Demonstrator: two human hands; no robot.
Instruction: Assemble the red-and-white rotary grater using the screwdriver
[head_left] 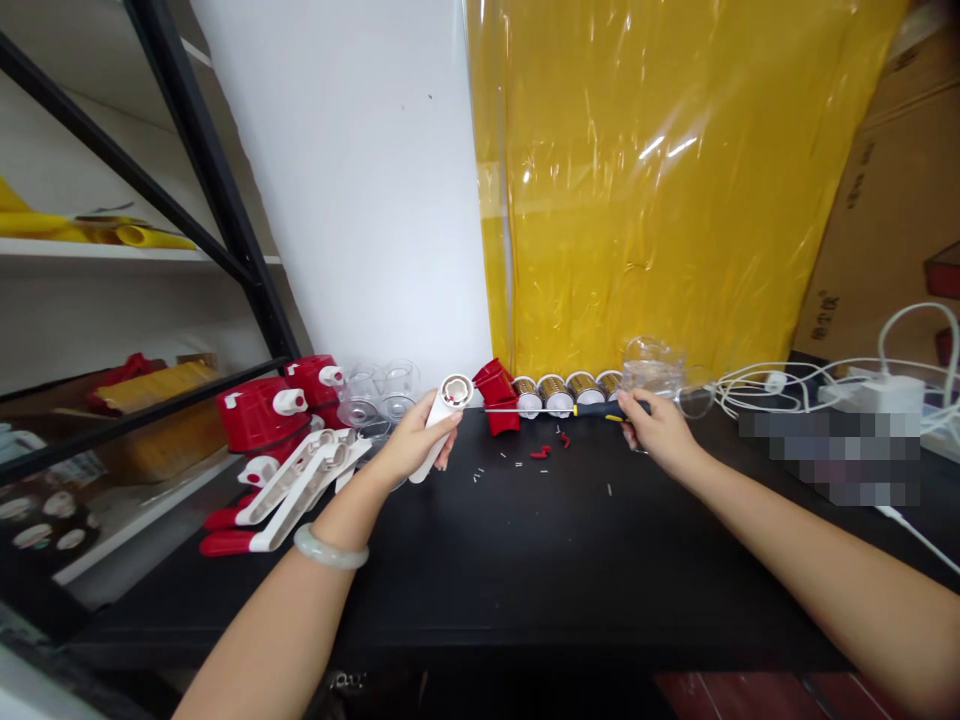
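A white plastic handle (442, 425) sits near the middle of the black table (480, 560), lifted just off it, its round open end turned up and to the right; the left hand (411, 445) is wrapped around its lower part, fingers closed on it. A long screwdriver (562, 409) lies level between the hands, its thin shaft reaching left to the handle's round end, its black and yellow grip clamped in the fingers of the right hand (654, 430).

Just behind the shaft stand a red plastic piece (496, 395) and a row of gold-banded cylinders (566, 392) against the far edge; a clear plastic part (654, 368) rises behind the right hand, touching or nearly so, I cannot tell which. Small red scraps (546, 448) and white specks lie loose on the table under the tool. To the left are red housings with white caps (266, 412), clear cups (379, 395) and a pile of white and red handles (289, 490); to the right, white cables (817, 385) and a white charger (881, 393).

The far wall is white, with a yellow plastic sheet (675, 180) to its right, brown cartons (892, 190) at far right, and a black metal shelf rack (195, 170) at left.

Both forearms reach forward from the near edge, the left one wearing a pale bangle (330, 548); the wrists are bent slightly inward.
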